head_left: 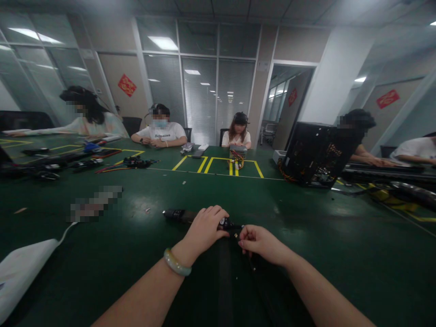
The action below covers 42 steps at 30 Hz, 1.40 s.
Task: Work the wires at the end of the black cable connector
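A black electric screwdriver (177,215) lies on its side on the green table, its tip pointing left. My left hand (206,227) is wrapped over the middle of its body, and a bangle is on that wrist. At the tool's right end, my right hand (262,243) is closed in a pinch on a thin black cord (252,268), which runs down toward the table's near side. The cord's end between the fingers is partly hidden. A tiny gold-coloured spot (236,235) shows between the two hands; I cannot make out what it is.
A white device (25,277) with a white cable lies at the near left. Black cables (136,162) and parts lie further left. A black computer case (308,154) stands at the right. Several people sit around the table, which bears yellow tape outlines (233,159).
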### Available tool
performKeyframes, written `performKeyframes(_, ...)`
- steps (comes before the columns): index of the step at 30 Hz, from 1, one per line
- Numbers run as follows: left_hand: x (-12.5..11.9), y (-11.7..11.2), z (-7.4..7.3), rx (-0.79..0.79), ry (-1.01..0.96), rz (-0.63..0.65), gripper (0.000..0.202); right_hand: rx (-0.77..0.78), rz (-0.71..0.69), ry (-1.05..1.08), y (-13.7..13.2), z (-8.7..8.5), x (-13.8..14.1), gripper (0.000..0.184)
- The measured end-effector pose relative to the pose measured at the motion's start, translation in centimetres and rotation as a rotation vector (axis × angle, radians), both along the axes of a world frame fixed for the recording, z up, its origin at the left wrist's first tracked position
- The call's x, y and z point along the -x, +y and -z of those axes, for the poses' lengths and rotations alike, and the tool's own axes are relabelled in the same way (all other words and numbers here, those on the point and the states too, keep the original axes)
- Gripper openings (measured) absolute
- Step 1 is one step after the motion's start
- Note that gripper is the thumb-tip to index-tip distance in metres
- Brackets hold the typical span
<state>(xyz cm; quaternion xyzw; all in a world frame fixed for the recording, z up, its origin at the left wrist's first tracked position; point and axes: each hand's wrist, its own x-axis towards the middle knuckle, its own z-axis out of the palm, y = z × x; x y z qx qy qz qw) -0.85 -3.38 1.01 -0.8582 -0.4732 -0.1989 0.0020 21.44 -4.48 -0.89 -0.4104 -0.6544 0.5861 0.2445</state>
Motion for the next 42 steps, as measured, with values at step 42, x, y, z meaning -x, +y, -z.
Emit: performKeyframes(42,-2.6,-1.2,1.1,0.059,-0.073,0.007,0.005,-0.404,0.293,-0.476,0.1,0.9,0.7,0.004)
